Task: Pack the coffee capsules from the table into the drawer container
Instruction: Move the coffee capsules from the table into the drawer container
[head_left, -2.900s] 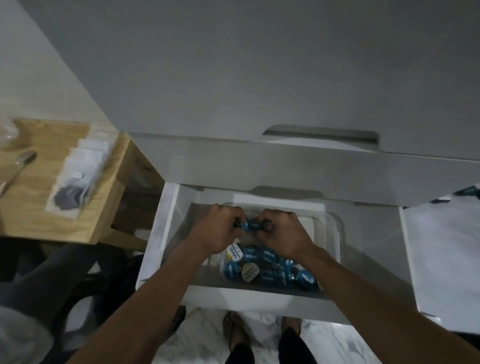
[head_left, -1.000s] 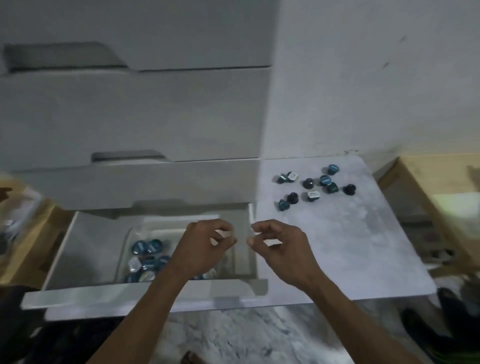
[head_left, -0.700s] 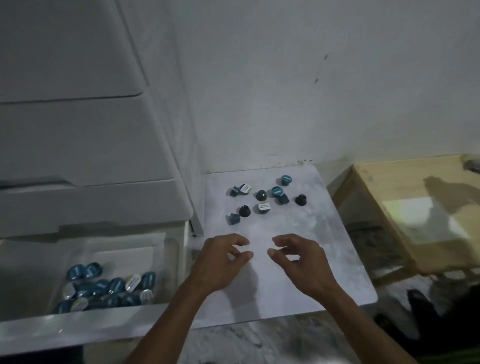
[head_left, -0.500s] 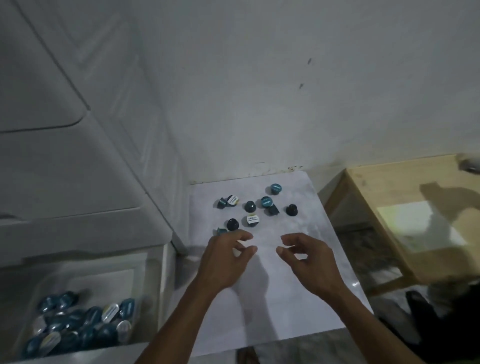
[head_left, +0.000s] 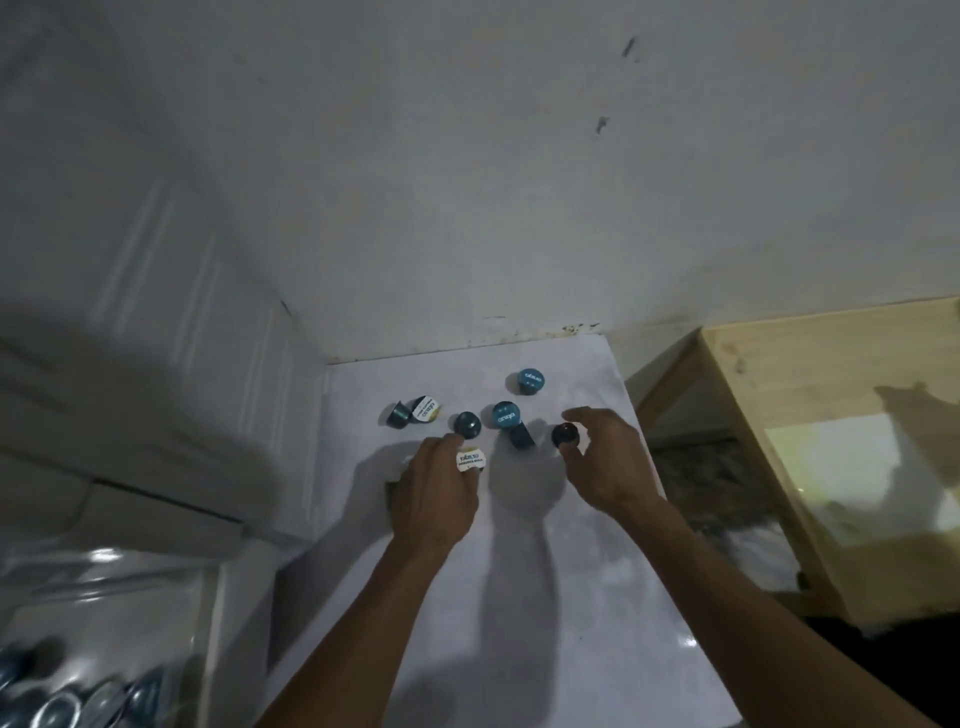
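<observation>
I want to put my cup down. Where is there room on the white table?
The near half of the white table, between the forearms and the front edge, is bare. The far half is crowded with capsules around both hands.

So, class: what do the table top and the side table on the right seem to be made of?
Table top: looks like pale marble or a marble-look laminate, glossy, with faint grey mottling and glints. Side table: light unfinished-looking wood, matt, with visible grain.
</observation>
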